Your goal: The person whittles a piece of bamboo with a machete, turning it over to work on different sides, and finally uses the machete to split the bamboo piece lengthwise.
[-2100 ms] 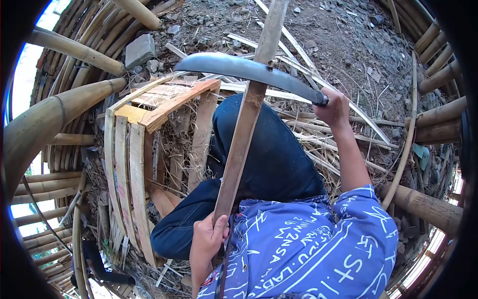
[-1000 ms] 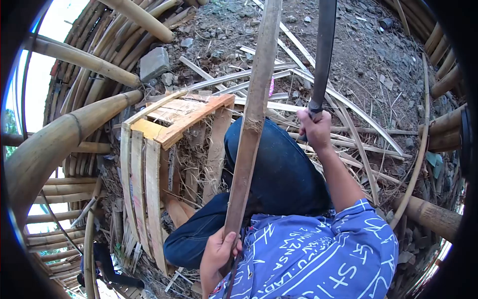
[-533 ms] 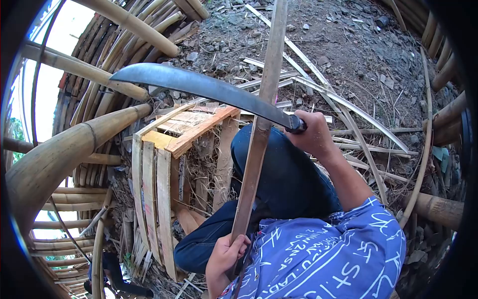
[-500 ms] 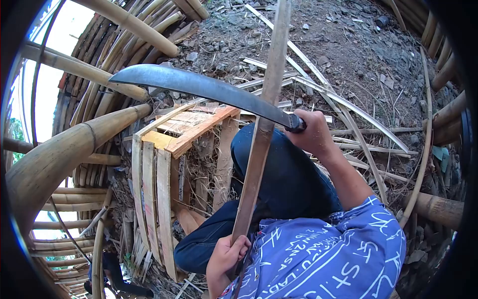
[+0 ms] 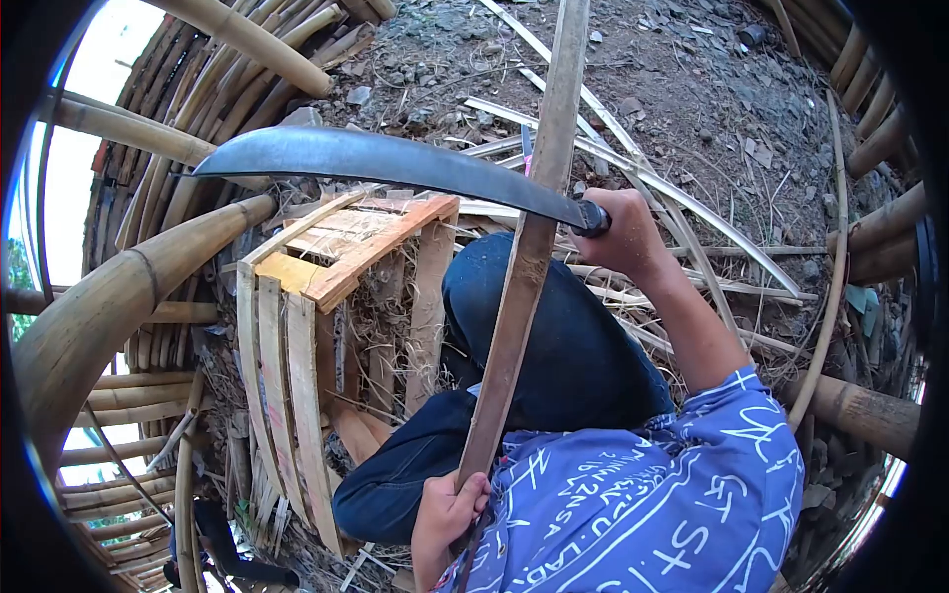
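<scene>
My right hand (image 5: 625, 235) is wrapped around the dark handle of a machete (image 5: 346, 158). Its long curved blade points left and lies across a long split bamboo strip (image 5: 509, 356), at the strip's upper part. Whether the edge touches or bites into the strip is not clear. My left hand (image 5: 450, 509) grips the lower end of this strip close to my body. From there the strip slants up past my bent legs, over dark jeans (image 5: 563, 336), and leaves the top of the view.
A wooden crate (image 5: 301, 395) stands left of my legs, with shavings by it. Thin bamboo strips (image 5: 712, 227) lie on the stony ground ahead. Thick bamboo poles (image 5: 109, 306) rise on the left. At the lower left, part of another person (image 5: 232, 553) shows.
My view has shifted slightly, so the crate and poles sit farther left. The machete blade crosses the strip a little higher in the view. Both hands keep their grips.
</scene>
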Motion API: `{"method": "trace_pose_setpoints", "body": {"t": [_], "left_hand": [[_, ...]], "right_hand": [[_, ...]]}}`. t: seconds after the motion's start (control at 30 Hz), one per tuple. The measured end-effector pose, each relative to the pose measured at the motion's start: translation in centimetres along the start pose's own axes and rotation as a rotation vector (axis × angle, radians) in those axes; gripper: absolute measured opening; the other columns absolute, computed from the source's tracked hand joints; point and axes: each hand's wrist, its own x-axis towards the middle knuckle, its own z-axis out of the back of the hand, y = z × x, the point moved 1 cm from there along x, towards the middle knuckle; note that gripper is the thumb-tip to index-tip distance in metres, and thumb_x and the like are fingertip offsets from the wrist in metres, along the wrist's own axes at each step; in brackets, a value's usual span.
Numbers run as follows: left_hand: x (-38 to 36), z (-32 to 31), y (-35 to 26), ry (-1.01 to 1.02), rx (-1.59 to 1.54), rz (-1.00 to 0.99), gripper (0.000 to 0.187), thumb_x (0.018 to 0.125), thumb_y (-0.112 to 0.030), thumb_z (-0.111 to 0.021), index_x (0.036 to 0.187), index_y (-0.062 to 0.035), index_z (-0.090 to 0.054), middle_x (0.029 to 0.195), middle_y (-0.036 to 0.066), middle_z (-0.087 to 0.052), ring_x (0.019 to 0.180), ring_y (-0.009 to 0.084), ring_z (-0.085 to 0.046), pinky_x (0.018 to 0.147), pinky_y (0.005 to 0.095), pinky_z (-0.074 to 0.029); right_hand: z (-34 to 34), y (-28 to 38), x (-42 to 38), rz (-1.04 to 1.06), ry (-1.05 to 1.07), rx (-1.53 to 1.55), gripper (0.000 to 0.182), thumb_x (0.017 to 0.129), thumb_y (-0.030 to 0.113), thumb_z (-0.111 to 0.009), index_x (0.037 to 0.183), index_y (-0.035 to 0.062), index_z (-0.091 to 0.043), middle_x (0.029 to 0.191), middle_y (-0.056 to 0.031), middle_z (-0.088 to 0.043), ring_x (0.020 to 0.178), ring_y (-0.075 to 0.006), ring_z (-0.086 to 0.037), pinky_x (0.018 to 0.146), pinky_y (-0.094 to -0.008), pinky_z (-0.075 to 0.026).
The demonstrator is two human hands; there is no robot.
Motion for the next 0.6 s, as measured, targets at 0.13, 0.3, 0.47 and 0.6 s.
{"method": "trace_pose_setpoints", "body": {"t": [0.13, 0.3, 0.47, 0.6], "left_hand": [[-0.4, -0.6, -0.4, 0.031, 0.018, -0.027, 0.031, 0.096, -0.021, -0.052, 0.077, 0.0026, -0.059, 0.056, -0.001, -0.052, 0.049, 0.0037, -0.045, 0.045, 0.0200, -0.036], [-0.4, -1.4, -1.7, -0.034, 0.033, -0.065, 0.028, 0.094, -0.020, -0.055, 0.077, 0.0022, -0.059, 0.056, -0.001, -0.054, 0.050, 0.0043, -0.047, 0.047, 0.0223, -0.038], [-3.1, 1.2, 2.2, -0.043, 0.051, -0.019, 0.031, 0.095, -0.021, -0.053, 0.075, 0.0017, -0.058, 0.058, 0.000, -0.053, 0.052, 0.0047, -0.046, 0.048, 0.0211, -0.036], [-3.0, 1.1, 1.3, -0.047, -0.110, 0.028, 0.030, 0.095, -0.020, -0.054, 0.075, 0.0013, -0.059, 0.059, -0.001, -0.053, 0.051, 0.0045, -0.046, 0.046, 0.0210, -0.035]], "right_hand": [[-0.6, -3.0, 1.2, 0.025, -0.060, -0.172, 0.012, 0.057, 0.013, -0.065, 0.063, 0.0071, -0.056, 0.058, -0.0154, -0.058, 0.060, -0.0360, -0.061, 0.056, -0.0423, -0.048], [-0.8, -4.5, 2.8, 0.161, -0.103, -0.280, 0.009, 0.062, 0.010, -0.064, 0.061, 0.0070, -0.056, 0.054, -0.0141, -0.055, 0.052, -0.0317, -0.060, 0.050, -0.0387, -0.046], [6.4, -13.0, 5.4, -0.276, -0.369, -0.428, 0.016, 0.070, 0.021, -0.065, 0.072, 0.0049, -0.066, 0.059, -0.0131, -0.062, 0.052, -0.0230, -0.060, 0.052, -0.0382, -0.046], [10.0, -17.5, 1.5, -0.468, -0.585, -0.178, 0.022, 0.070, 0.021, -0.059, 0.059, 0.0014, -0.061, 0.056, -0.0103, -0.061, 0.052, -0.0212, -0.060, 0.053, -0.0358, -0.044]]}}
